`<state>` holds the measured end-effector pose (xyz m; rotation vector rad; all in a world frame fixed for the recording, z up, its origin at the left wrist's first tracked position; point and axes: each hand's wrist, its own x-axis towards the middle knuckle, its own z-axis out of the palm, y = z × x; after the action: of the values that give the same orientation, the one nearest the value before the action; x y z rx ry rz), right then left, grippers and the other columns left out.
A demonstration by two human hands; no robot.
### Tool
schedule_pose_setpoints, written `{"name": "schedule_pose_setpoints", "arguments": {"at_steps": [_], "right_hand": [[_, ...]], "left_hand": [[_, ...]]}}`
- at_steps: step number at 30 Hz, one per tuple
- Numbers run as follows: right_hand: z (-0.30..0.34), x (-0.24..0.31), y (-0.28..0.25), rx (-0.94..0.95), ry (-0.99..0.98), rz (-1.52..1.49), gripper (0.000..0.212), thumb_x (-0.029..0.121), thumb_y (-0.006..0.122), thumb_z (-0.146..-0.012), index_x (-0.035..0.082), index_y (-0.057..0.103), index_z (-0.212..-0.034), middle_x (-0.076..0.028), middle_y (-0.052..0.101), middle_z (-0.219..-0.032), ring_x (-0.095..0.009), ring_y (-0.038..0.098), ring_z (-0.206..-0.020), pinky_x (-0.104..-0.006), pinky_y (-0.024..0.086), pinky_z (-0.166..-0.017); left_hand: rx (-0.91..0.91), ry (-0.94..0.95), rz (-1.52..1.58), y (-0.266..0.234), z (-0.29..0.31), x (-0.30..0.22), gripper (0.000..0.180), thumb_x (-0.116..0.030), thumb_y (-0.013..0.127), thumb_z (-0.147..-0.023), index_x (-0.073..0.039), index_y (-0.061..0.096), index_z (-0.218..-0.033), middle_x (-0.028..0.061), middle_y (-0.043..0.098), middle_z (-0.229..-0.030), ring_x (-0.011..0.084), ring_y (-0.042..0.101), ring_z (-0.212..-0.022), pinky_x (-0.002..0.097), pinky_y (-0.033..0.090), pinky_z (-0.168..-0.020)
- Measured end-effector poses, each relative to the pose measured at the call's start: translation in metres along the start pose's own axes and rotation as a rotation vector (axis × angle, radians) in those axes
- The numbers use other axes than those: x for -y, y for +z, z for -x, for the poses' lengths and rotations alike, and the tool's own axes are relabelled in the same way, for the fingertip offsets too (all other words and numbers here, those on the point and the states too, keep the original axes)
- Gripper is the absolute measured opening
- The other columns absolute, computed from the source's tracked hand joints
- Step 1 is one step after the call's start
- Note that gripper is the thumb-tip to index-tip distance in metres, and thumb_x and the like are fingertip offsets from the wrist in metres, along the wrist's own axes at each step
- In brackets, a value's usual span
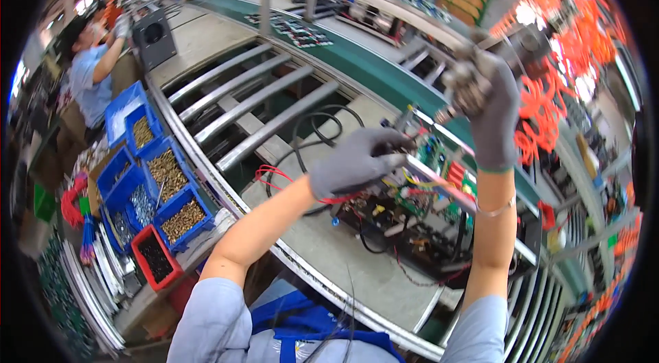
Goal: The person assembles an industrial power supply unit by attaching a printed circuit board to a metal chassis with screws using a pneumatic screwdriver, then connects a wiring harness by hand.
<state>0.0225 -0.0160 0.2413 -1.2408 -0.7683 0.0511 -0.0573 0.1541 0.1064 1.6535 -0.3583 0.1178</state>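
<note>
Right hand [498, 102] wraps firmly round a metal power driver [469, 87], just above the open chassis [446, 184] packed with circuit boards. Left hand [355, 162] curls at its edge; can't tell if it's pinching. Farther left, blue bins [139, 174] hold brass screws [182, 222] and silvery fasteners [142, 205]; closer to the body, a red bin [169, 280] holds black pieces [156, 256].

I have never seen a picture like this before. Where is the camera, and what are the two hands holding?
No robot here: one fisheye camera, worn on the head, looks down, so straight edges bend. The grey-gloved right hand holds up a blurred metal tool. The grey-gloved left hand is at an open device on a pale work surface; whether it grips anything is unclear. To the left are metal rollers and blue bins of small parts.
</note>
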Motion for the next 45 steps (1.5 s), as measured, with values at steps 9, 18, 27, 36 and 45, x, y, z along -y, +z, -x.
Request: {"name": "schedule_pose_setpoints", "arguments": {"at_steps": [9, 18, 27, 36, 45], "right_hand": [[-0.004, 0.008, 0.028, 0.002, 0.003, 0.114, 0.036, 0.023, 0.061, -0.086, -0.004, 0.06, -0.11, -0.012, 0.066, -0.083, -0.016, 0.066, -0.062, -0.0248, 0.05, -0.05], [-0.024, 0.002, 0.04, 0.138, -0.247, 0.106, 0.025, 0.015, 0.059, -0.087, -0.004, 0.06, -0.102, -0.012, 0.063, -0.08, -0.016, 0.06, -0.056, -0.0275, 0.045, -0.049], [-0.017, 0.006, 0.033, 0.053, -0.049, 0.016, 0.012, 0.01, 0.057, -0.083, -0.001, 0.061, -0.079, -0.005, 0.06, -0.067, -0.015, 0.063, -0.055, -0.0268, 0.048, -0.05], [-0.018, 0.005, 0.034, 0.062, -0.087, 0.048, 0.013, 0.012, 0.058, -0.082, 0.0, 0.063, -0.079, -0.007, 0.061, -0.065, -0.014, 0.06, -0.052, -0.0265, 0.046, -0.049], [0.082, 0.078, 0.037, -0.204, -0.4, -0.23, 0.027, 0.012, 0.059, -0.082, -0.001, 0.057, -0.105, -0.011, 0.06, -0.07, -0.016, 0.058, -0.053, -0.0258, 0.048, -0.047]], "left_hand": [[-0.298, 0.099, -0.305, 0.025, -0.014, 0.011, 0.027, -0.027, 0.074, -0.081, -0.002, 0.072, -0.09, 0.0177, 0.066, -0.077, 0.0291, 0.066, -0.071, 0.0372, 0.049, -0.065], [-0.233, 0.059, 0.034, 0.026, -0.023, 0.009, 0.016, -0.012, 0.072, -0.086, 0.003, 0.069, -0.09, 0.0025, 0.067, -0.073, 0.0047, 0.058, -0.066, 0.0227, 0.046, -0.06], [-0.209, -0.046, -0.005, 0.028, -0.017, -0.001, 0.012, -0.009, 0.07, -0.088, 0.002, 0.07, -0.091, 0.0027, 0.068, -0.08, 0.0061, 0.06, -0.073, 0.0227, 0.049, -0.068], [-0.241, 0.013, 0.107, 0.035, -0.012, -0.002, 0.016, -0.012, 0.072, -0.087, 0.002, 0.069, -0.093, 0.0017, 0.066, -0.078, 0.0052, 0.055, -0.066, 0.0229, 0.046, -0.061], [-0.318, -0.293, 1.067, 0.009, 0.103, 0.061, 0.041, 0.008, 0.042, -0.082, 0.009, 0.055, -0.12, 0.0238, 0.059, -0.127, 0.0292, 0.061, -0.116, 0.0346, 0.053, -0.098]]}}
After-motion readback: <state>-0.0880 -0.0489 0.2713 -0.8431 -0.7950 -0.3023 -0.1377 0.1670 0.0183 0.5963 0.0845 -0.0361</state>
